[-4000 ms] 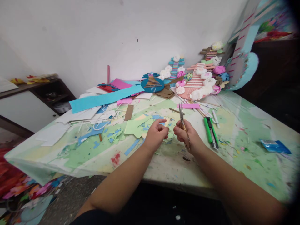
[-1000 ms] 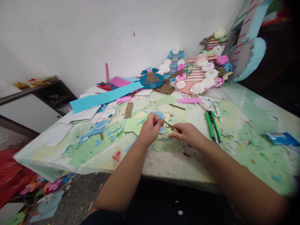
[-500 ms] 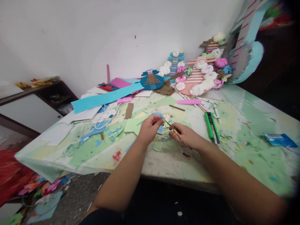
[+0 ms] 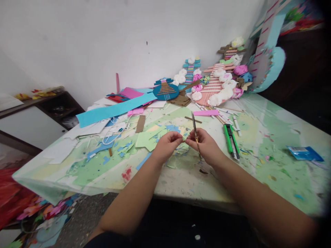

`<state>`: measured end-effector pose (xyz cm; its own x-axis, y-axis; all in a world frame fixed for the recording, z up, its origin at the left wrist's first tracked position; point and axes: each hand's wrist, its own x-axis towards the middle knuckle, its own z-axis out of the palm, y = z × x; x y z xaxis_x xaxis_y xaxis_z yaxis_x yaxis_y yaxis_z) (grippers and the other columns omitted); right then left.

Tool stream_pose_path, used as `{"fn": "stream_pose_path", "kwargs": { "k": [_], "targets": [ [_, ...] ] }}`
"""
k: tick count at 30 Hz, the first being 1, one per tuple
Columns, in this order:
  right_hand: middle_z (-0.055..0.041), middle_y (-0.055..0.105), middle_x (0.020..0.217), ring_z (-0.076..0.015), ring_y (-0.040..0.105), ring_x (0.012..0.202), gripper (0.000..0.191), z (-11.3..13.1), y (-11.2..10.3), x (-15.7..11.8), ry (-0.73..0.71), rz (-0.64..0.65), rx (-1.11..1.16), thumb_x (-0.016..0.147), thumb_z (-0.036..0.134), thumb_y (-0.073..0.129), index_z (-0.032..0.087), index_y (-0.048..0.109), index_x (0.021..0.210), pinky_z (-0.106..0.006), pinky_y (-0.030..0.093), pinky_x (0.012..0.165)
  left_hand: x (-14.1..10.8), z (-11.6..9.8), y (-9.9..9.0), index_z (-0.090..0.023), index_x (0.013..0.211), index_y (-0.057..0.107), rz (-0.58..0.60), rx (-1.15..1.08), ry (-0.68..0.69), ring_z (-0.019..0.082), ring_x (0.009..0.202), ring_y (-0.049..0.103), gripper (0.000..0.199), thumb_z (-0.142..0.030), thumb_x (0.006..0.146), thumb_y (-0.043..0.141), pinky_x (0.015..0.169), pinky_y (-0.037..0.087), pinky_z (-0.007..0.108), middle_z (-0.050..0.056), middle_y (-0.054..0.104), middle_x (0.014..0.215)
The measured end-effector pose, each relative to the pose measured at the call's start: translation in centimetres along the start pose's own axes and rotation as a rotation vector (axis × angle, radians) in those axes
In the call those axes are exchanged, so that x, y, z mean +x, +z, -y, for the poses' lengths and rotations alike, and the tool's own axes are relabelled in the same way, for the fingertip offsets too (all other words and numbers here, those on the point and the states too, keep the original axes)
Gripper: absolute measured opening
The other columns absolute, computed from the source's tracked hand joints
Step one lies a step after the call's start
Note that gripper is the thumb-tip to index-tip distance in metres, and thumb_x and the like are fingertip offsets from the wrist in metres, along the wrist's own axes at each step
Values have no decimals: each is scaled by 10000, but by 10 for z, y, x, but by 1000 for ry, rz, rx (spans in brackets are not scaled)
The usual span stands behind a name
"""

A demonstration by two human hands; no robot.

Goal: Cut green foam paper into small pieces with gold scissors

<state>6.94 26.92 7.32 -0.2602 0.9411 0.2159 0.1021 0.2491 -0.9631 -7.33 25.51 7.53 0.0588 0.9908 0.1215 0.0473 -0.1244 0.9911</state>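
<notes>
Scissors (image 4: 194,129) are held in my right hand (image 4: 204,144), blades pointing up and away from me. My right thumb and fingertips are pinched close to the fingertips of my left hand (image 4: 167,146). The fingers of my left hand are closed on something too small to make out. Beneath and beyond both hands lie blue and pale green paper scraps (image 4: 172,127) and a light green sheet (image 4: 146,139).
A green cutter (image 4: 231,141) lies right of my hands, near white markers (image 4: 236,125). A long blue strip (image 4: 116,109) is at the back left. Paper instruments with flowers (image 4: 219,88) lean by the wall. A blue packet (image 4: 305,153) lies far right.
The scissors have turned from slanting toward my left hand to pointing away from me. My fingertips have come together, and my left hand has lowered slightly. The view has shifted a little.
</notes>
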Motion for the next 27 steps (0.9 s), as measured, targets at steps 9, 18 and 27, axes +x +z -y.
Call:
{"fn": "stream_pose_path", "kwargs": {
  "k": [9, 18, 27],
  "targets": [
    [34, 496, 717, -95, 486, 677, 283, 5, -2, 0, -14, 49, 180, 566, 253, 631, 207, 426, 755, -249, 385, 636, -2, -3, 3, -136, 724, 531, 72, -160, -29, 44, 556, 449, 184, -242, 590, 600, 556, 340, 197, -27, 519, 637],
    [32, 517, 714, -95, 499, 671, 280, 4, -2, 1, 35, 34, 251, 569, 250, 625, 203, 423, 756, -264, 389, 657, -3, -3, 3, -138, 708, 538, 87, -162, -18, 52, 559, 469, 172, -232, 584, 611, 567, 358, 205, -24, 529, 602],
    [22, 506, 707, -106, 500, 656, 274, 4, 0, -1, -66, 10, 89, 591, 305, 612, 208, 421, 761, -265, 400, 628, -5, -4, 3, -141, 725, 584, 23, -50, -8, 78, 531, 485, 187, -302, 634, 560, 549, 377, 228, -6, 540, 548]
  ]
}}
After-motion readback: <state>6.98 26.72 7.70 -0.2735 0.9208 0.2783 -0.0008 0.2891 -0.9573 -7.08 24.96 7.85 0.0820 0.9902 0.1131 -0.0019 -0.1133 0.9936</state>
